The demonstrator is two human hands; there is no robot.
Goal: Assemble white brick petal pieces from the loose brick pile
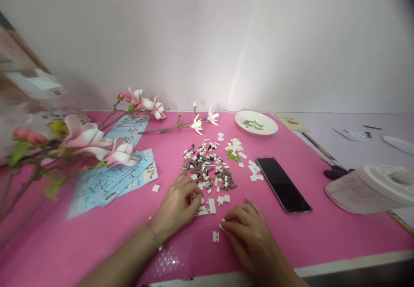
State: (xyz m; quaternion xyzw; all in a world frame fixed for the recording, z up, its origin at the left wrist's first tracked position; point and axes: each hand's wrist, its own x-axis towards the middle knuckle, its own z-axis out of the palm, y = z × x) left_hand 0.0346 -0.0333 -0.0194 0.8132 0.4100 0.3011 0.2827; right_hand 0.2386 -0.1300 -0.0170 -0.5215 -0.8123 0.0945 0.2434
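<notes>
A pile of small brown, white and black pieces (pixel 208 166) lies mid-table on the pink mat (pixel 310 235). My left hand (pixel 179 203) rests at the pile's lower left edge, fingers curled in; whatever its fingertips hold is hidden. Nearer the front edge, my right hand (pixel 249 231) pinches a small white piece (pixel 222 224) between thumb and finger. A white plate-like piece (pixel 215 236) lies just left of that hand. Flat white pieces (pixel 211 206) sit between the hands. Green pieces (pixel 233 155) lie at the pile's upper right.
A phone (pixel 284 185) lies right of the pile, with a white tub (pixel 368 188) beyond. Behind is a white plate (pixel 256 123) holding green pieces. Pink flower stems (pixel 87 138) overlap blue instruction sheets (pixel 113 181) at left. A white-flowered branch (pixel 174 127) lies at the back.
</notes>
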